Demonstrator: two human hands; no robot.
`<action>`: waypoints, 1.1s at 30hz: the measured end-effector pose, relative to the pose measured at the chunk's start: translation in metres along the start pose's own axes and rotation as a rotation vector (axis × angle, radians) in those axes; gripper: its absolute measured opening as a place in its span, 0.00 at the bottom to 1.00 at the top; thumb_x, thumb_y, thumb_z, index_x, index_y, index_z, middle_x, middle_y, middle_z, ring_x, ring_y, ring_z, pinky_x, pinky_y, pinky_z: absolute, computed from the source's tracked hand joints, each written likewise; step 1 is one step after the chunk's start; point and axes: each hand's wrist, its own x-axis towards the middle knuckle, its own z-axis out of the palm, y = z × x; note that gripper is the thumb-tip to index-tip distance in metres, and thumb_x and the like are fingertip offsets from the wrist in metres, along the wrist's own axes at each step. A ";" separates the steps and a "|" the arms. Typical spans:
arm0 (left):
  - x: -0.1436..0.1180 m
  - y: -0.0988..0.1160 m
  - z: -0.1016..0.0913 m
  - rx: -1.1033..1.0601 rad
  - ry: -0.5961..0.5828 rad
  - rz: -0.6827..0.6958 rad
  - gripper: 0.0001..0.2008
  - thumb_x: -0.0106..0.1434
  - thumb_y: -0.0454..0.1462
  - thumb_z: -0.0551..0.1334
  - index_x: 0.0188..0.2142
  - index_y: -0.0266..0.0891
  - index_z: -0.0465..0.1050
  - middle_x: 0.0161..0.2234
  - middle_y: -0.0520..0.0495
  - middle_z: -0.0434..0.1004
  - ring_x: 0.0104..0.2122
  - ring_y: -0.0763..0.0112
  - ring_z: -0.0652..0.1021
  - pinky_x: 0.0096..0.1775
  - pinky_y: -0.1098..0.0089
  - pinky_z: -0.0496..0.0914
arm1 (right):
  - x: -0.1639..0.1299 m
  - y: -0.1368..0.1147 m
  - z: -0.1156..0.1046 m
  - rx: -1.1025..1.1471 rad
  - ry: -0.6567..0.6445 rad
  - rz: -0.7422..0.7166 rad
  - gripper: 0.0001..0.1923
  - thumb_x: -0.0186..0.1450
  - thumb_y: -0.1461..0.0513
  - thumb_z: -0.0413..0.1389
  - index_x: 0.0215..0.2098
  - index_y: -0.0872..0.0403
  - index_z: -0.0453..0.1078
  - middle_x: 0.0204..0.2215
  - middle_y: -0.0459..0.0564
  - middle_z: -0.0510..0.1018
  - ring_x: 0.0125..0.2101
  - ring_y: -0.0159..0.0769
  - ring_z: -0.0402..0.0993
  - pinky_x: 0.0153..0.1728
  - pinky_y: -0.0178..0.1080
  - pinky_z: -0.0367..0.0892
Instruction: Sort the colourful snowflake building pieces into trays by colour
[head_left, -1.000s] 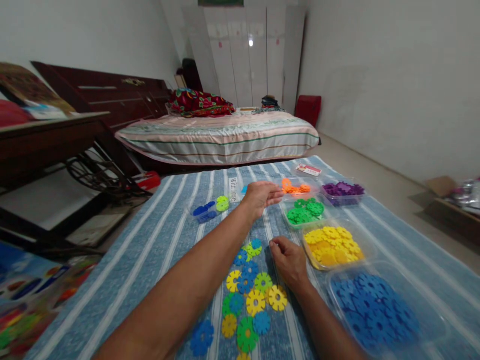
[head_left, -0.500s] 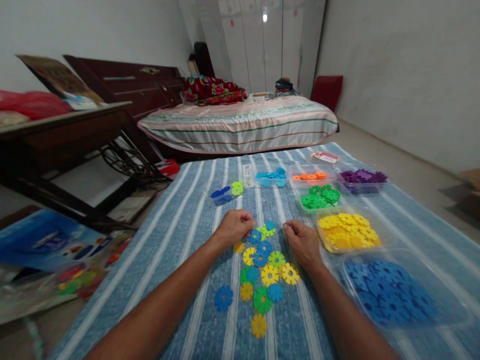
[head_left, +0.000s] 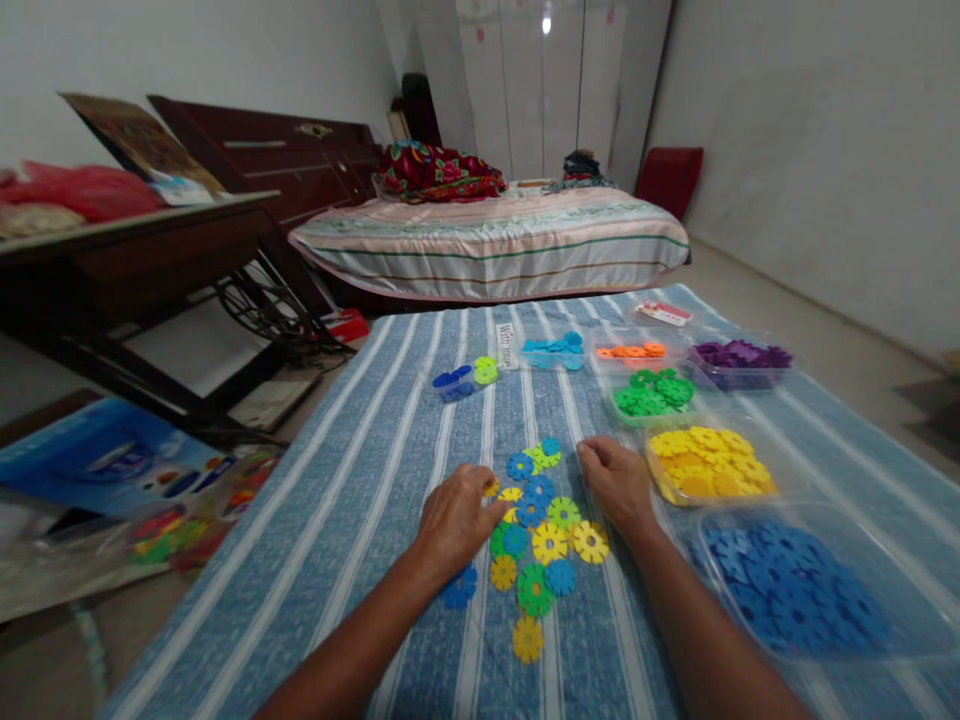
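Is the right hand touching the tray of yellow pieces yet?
Apart. In the head view a strip of blue striped cloth shows between the right hand and the near rim of the tray of yellow pieces.

Striped bed (head_left: 491, 245) behind; dark wooden table (head_left: 135, 250) left; white wardrobe (head_left: 544, 90) far.

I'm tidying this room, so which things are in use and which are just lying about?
In use: left hand and right hand at the loose discs; sorted trays.
Lying about: bed, dark table, blue box.
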 end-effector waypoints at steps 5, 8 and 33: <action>-0.001 -0.004 -0.001 -0.018 0.018 -0.041 0.13 0.57 0.40 0.59 0.40 0.37 0.72 0.37 0.45 0.71 0.36 0.64 0.73 0.39 0.67 0.65 | 0.000 -0.001 0.000 0.007 -0.001 0.011 0.18 0.61 0.51 0.49 0.31 0.53 0.75 0.20 0.45 0.74 0.23 0.34 0.70 0.28 0.34 0.60; 0.001 -0.009 0.000 -0.082 0.012 -0.045 0.12 0.55 0.39 0.60 0.39 0.38 0.73 0.35 0.47 0.71 0.35 0.66 0.73 0.38 0.68 0.66 | 0.000 -0.002 -0.001 0.000 0.009 0.000 0.18 0.61 0.51 0.49 0.30 0.53 0.75 0.19 0.45 0.73 0.23 0.34 0.69 0.28 0.35 0.61; -0.034 -0.012 -0.004 -0.837 -0.183 -0.226 0.09 0.47 0.40 0.63 0.25 0.37 0.68 0.18 0.57 0.63 0.19 0.78 0.64 0.23 0.75 0.57 | 0.000 0.004 -0.002 -0.030 -0.003 -0.005 0.17 0.61 0.52 0.49 0.32 0.53 0.75 0.22 0.46 0.76 0.25 0.34 0.71 0.28 0.34 0.61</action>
